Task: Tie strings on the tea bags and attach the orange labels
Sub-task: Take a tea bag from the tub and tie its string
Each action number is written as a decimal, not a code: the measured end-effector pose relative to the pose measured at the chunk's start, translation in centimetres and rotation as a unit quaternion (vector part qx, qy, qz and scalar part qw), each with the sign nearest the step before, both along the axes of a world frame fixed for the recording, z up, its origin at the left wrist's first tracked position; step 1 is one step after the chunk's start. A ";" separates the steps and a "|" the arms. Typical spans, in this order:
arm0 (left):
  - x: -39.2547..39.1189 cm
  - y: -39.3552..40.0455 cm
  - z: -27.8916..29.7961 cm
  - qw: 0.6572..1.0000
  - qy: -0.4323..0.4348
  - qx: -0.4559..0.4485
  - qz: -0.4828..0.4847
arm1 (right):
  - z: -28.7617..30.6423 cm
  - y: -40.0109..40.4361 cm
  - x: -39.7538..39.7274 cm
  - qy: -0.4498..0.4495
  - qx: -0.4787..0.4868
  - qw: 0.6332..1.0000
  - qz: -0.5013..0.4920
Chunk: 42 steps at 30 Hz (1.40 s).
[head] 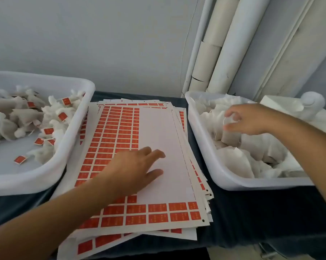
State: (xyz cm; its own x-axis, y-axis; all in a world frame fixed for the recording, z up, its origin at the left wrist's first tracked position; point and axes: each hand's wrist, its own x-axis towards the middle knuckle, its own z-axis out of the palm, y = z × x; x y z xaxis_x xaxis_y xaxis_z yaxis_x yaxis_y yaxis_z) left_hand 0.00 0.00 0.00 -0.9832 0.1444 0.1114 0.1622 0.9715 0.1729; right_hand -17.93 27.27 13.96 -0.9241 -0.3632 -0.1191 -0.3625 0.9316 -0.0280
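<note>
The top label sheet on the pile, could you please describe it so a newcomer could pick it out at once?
Between the two white tubs, left tub and right tub, lies a stack of label sheets. The top sheet is the one under the left hand. Unlike its neighbours, it shows a large blank white area bordered by orange labels.

Both forearms are bare from the frame edge to the wrist, with no sleeve showing. The left hand (134,166) and the right hand (246,119) are bare too. The fingers (156,153) look slender, the nails short and plain where they show.
</note>
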 end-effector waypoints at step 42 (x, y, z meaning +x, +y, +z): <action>-1.2 -4.9 1.1 0.691 0.051 0.709 0.132 | -9.6 -17.4 9.6 -0.018 -0.502 0.857 0.115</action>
State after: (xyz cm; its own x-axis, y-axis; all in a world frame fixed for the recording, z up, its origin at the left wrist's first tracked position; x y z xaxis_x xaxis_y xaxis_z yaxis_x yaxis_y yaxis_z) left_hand -1.23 -4.91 1.10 -0.9309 -0.3643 0.0280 0.0937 -0.1639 0.9820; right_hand -8.34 9.85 4.35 -0.8167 -0.4720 0.3320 -0.5148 0.3363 -0.7886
